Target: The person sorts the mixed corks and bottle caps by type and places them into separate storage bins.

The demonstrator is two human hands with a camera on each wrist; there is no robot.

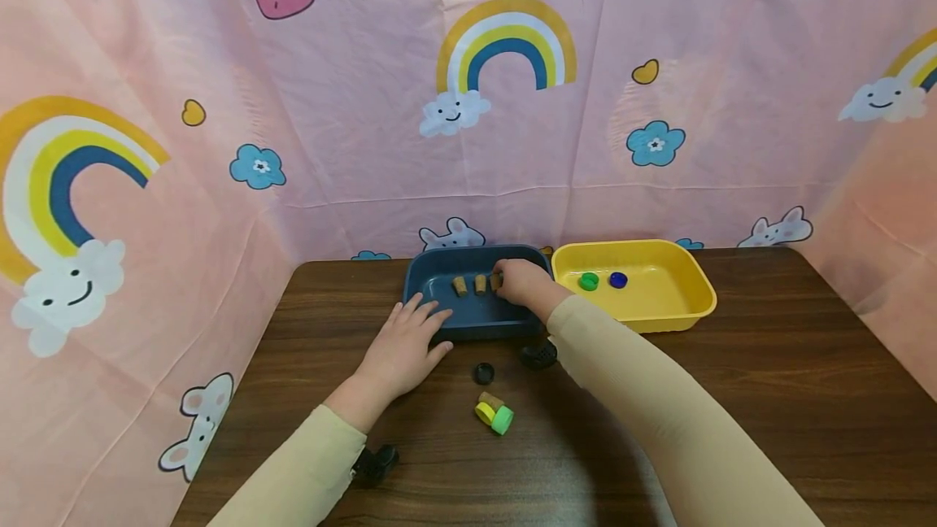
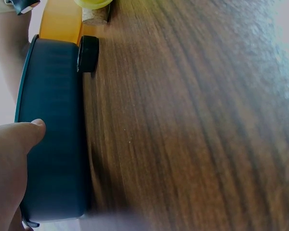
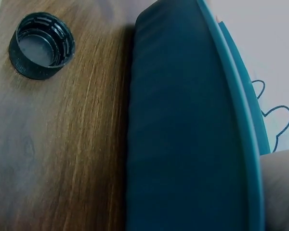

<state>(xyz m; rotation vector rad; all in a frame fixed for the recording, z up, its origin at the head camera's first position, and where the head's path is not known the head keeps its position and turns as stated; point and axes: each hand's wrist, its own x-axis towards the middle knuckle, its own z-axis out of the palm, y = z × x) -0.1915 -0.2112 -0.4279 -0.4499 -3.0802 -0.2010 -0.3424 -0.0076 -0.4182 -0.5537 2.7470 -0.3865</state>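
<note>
My right hand (image 1: 523,283) reaches into the dark blue tray (image 1: 486,332) and pinches a cork (image 1: 496,281) near its right side. Two more corks, a left one (image 1: 459,286) and a middle one (image 1: 480,284), stand beside it in a row. My left hand (image 1: 403,348) rests at the tray's near left corner with its fingers spread. In the left wrist view, its thumb (image 2: 34,132) lies against the outer wall. The right wrist view shows mostly the tray's wall; the right fingers are hidden there.
A yellow tray (image 1: 666,320) stands on the right, holding a green cap (image 1: 589,281) and a blue cap (image 1: 618,280). In front on the table lie a black cap (image 1: 484,373), a cork (image 1: 491,401), a yellow cap (image 1: 485,413) and a light green cap (image 1: 502,420). Patterned cloth (image 1: 366,104) hangs behind.
</note>
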